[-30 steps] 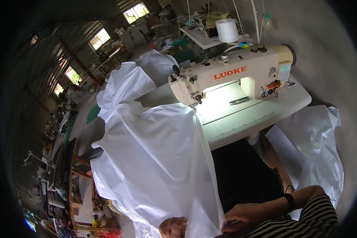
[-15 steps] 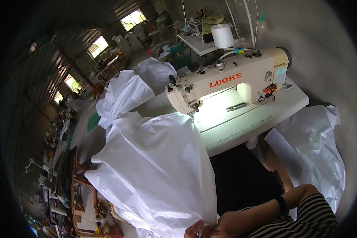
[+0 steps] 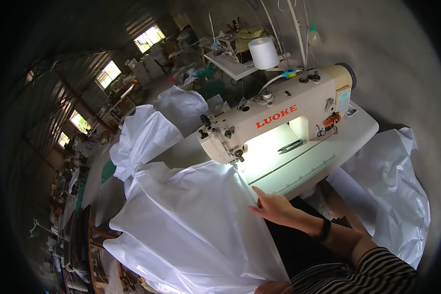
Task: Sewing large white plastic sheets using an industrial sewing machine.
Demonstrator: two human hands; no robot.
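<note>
Item: white fabric (image 3: 191, 220), one large sheet, wrinkled. It lies over the left part of the counter (image 3: 343, 139), its right edge running from beneath the needle end of the sewing machine (image 3: 279, 112), over the counter's front edge and down toward me. A further white bundle (image 3: 144, 137) is gathered at the counter's left end.

Item: my right hand (image 3: 274, 208), just off the counter's front edge, at the fabric's right border; index finger and thumb spread apart, other fingers mostly hidden. Black wristband (image 3: 323, 229), black-and-white striped sleeve (image 3: 384, 264).

Item: my left hand (image 3: 273, 288), at the fabric's near end, mostly cut off by the lower rim of my view; I cannot tell how firmly it grips.

Item: the machine, cream, lamp lit, standing along the counter; an orange-red piece (image 3: 331, 120) with black cord on its right end.

Item: slim dark hand tool (image 3: 291, 146), lying on the counter under the machine's arm.

Item: ruler scale (image 3: 306, 174), along the counter's front edge.

Item: cone of white thread (image 3: 263, 53), upright, seen behind the machine.

Item: second white sheet (image 3: 389, 191), crumpled, below the counter's right front corner.

Item: black cloth (image 3: 291, 245), over my lap.
</note>
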